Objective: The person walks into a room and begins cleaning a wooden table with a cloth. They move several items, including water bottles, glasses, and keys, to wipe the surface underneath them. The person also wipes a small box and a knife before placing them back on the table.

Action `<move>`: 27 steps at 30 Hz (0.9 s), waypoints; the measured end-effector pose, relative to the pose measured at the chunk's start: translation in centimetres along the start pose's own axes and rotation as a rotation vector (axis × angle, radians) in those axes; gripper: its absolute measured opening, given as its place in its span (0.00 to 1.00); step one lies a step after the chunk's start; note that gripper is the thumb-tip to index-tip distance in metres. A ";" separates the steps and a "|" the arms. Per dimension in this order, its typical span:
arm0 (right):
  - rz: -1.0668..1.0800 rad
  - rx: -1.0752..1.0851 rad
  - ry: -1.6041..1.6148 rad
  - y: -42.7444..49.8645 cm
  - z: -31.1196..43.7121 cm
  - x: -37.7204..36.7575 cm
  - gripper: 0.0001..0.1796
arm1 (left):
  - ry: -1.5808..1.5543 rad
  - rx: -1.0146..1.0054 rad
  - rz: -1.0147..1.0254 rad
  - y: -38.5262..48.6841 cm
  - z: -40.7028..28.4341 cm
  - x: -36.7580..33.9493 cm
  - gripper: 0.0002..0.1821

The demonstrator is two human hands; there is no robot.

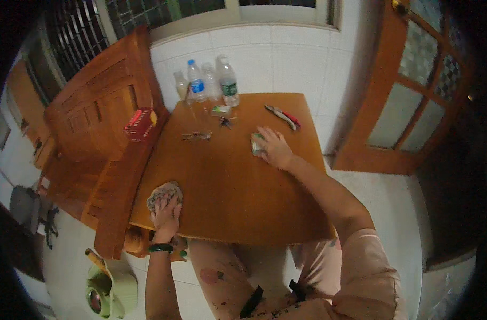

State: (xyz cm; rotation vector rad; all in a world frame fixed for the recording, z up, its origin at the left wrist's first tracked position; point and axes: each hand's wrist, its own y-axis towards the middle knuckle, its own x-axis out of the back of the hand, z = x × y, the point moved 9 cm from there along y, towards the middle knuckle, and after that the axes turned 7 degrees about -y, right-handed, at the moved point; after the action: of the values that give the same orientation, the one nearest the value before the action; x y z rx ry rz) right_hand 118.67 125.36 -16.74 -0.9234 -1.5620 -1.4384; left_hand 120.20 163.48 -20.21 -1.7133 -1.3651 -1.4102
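My left hand (165, 218) presses on a crumpled patterned cloth (168, 189) near the left front corner of the wooden table (227, 192). A dark green bangle (161, 248) circles that wrist. Farther back on the right, my right hand (276, 149) covers and grips a small green-and-white packet (256, 147), mostly hidden under the fingers. Beyond it lies a pair of hand pruners (284, 117) with a red handle.
Several clear plastic bottles (229, 86) stand along the tiled wall, near another small packet (221, 110) and a dark small object (226, 122). A red box (140, 125) sits on the armrest of the wooden bench (95, 140). A green bin (123, 292) stands on the floor.
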 end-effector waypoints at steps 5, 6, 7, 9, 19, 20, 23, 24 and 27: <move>-0.264 -0.164 0.165 -6.6 -3.5 7.4 0.31 | 0.007 -0.097 0.135 1.1 -6.6 -3.0 0.22; -0.296 -0.202 0.180 -8.9 -4.1 8.6 0.30 | 0.015 -0.161 0.143 1.1 -8.5 -3.7 0.23; -0.367 -0.208 0.182 -11.4 -4.3 10.0 0.29 | 0.027 -0.215 0.165 0.9 -10.2 -4.4 0.23; -0.435 -0.375 0.186 -16.8 -5.7 10.9 0.23 | -0.016 -0.344 0.163 0.3 -14.3 -5.7 0.23; -0.613 -0.891 0.348 -36.8 -7.3 9.2 0.14 | -0.190 -0.883 0.237 -6.5 -34.8 -9.5 0.24; -0.643 -0.907 0.362 -37.4 -7.3 9.3 0.13 | -0.193 -0.907 0.257 -7.5 -36.4 -9.9 0.24; -0.609 -0.960 0.418 -38.3 -7.4 9.2 0.12 | -0.236 -0.956 0.289 -11.2 -39.6 -9.8 0.25; -0.599 -0.943 0.394 -38.1 -7.4 9.4 0.13 | -0.256 -0.976 0.306 -12.0 -39.9 -9.5 0.24; -0.580 -0.895 0.465 -37.0 -7.6 9.1 0.13 | -0.323 -0.958 0.343 -13.4 -37.6 -8.6 0.23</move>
State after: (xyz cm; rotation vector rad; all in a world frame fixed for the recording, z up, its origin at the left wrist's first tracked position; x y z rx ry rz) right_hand 81.92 114.59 -23.37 -0.5158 -0.8210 -2.6460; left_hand 93.55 132.56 -18.95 -2.7004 -0.4345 -1.7544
